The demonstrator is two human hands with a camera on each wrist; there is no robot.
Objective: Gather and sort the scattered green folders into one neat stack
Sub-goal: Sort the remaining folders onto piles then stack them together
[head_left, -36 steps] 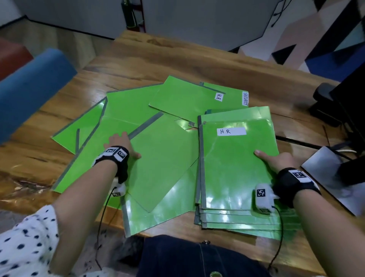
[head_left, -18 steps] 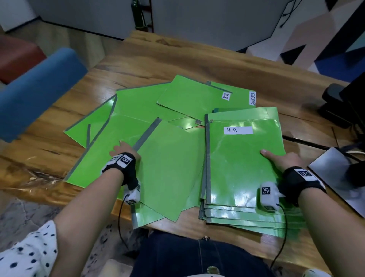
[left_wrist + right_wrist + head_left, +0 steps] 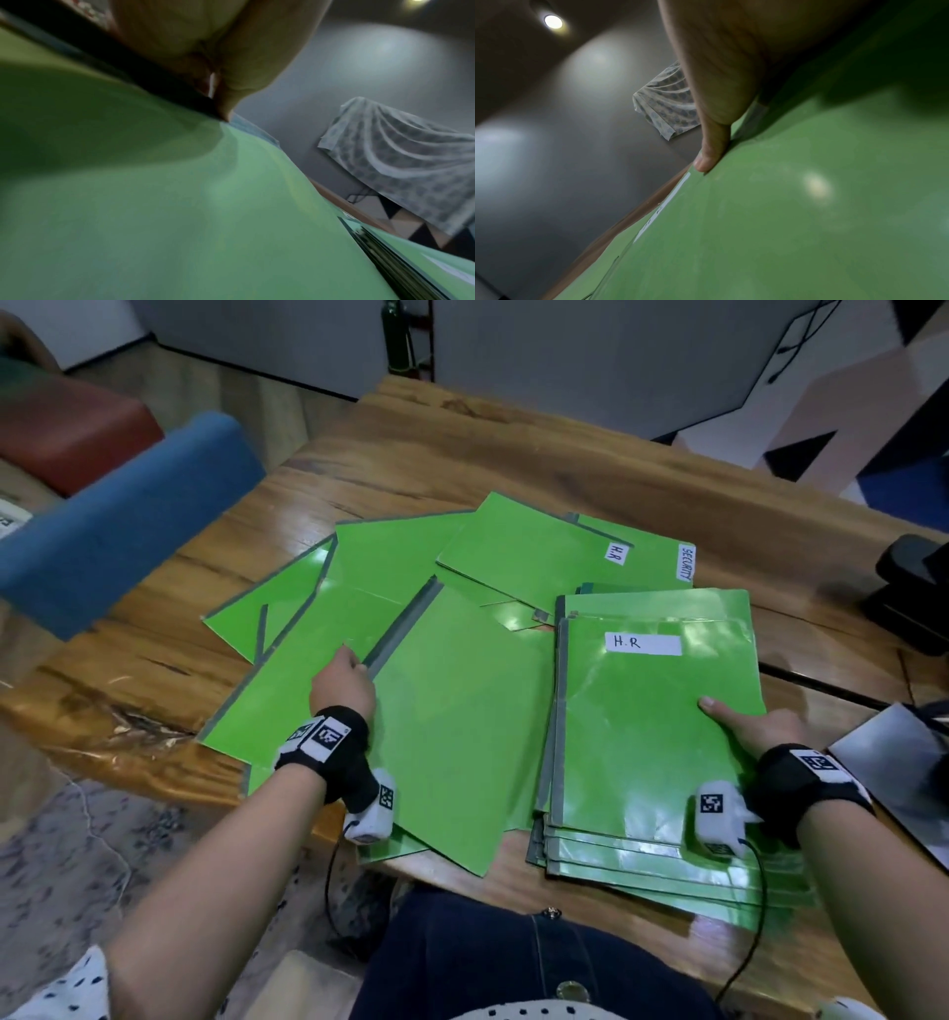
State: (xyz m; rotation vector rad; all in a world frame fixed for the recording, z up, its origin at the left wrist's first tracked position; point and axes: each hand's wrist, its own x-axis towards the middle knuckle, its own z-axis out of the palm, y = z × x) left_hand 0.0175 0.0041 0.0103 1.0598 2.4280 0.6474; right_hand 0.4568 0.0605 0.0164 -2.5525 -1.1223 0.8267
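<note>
Wooden table (image 3: 513, 454) strewn with green folders. Neat stack (image 3: 657, 742) at the near right edge, top folder labelled "H.R". Right hand (image 3: 760, 729) resting on the stack's right edge, thumb (image 3: 713, 146) straight and flat on the cover, other fingers hidden. Left hand (image 3: 344, 685) well apart from it, fingers curled, pinching the grey spine of a loose folder (image 3: 452, 731) overlapping the scattered folders (image 3: 380, 567) behind and to the left.
</note>
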